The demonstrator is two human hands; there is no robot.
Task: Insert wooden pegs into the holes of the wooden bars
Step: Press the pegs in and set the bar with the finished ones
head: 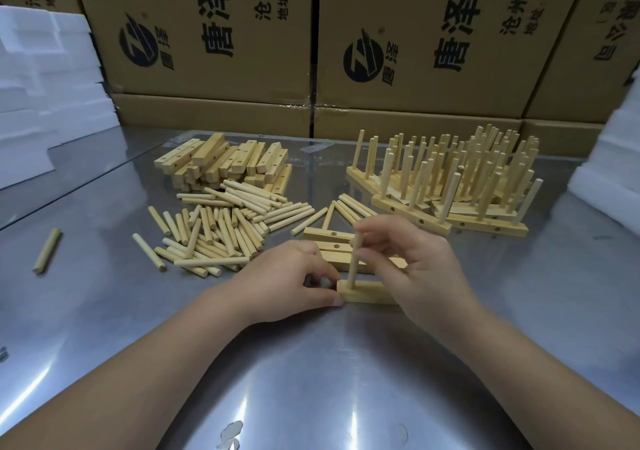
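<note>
The right hand (408, 259) pinches a wooden peg (354, 262) between thumb and fingertips. It holds the peg upright with the lower end in a hole near the left end of a wooden bar (369, 292). The bar lies flat on the steel table (311, 373), close in front of the person. The left hand (294, 276) has its fingers curled around the bar's left end, with the thumb against the near corner.

Just behind the hands lie a few spare bars (325, 242), almost touching the right hand's knuckles. To the left a strip of steel separates the held bar from the heap of loose pegs (214, 231). A stray peg (47, 250) lies well apart near the table's left side.

Farther back, a stack of drilled bars (225, 162) sits behind the loose pegs. The finished bars with standing pegs (450, 186) crowd the right rear, near the right hand's far side. Cardboard boxes (207, 41) wall off the table's far edge, and white foam blocks (41, 103) close in at both sides. Toward the person, the steel carries only the two forearms.
</note>
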